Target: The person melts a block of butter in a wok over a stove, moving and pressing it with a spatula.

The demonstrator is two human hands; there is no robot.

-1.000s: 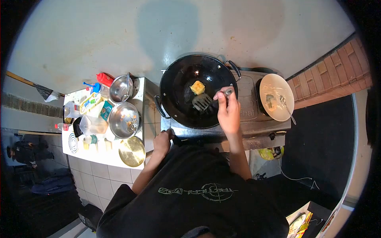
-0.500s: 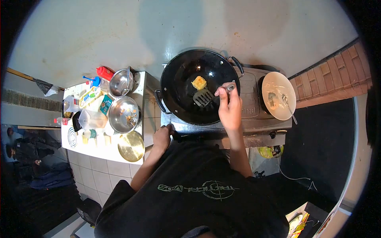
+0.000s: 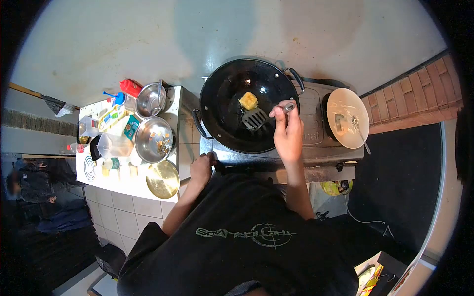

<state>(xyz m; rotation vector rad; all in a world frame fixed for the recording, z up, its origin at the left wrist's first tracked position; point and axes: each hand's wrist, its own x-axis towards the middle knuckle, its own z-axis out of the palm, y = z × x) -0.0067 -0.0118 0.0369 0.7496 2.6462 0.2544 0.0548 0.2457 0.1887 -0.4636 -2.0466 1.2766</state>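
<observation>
A golden-brown square piece of food (image 3: 248, 100) lies in a black wok (image 3: 227, 130) on the stove. My right hand (image 3: 288, 130) is closed on the handle of a slotted spatula (image 3: 255, 119), whose blade is inside the wok, just below the food. My left hand (image 3: 201, 167) is closed at the front left corner of the stove (image 3: 232, 159), near a dark knob; what its fingers hold, if anything, is too small to make out.
Right of the wok stands a cream bowl (image 3: 356, 106) with a spoon in it. On the white table (image 3: 133, 186) at left are metal bowls (image 3: 143, 143), a red bottle (image 3: 130, 88), a plastic jug (image 3: 114, 147) and a gold plate (image 3: 163, 179). A person (image 3: 37, 182) is at far left.
The spatula blade has turned and sits slightly higher in the wok, close below the food. The view has shifted a little. My left hand has stayed at the stove corner.
</observation>
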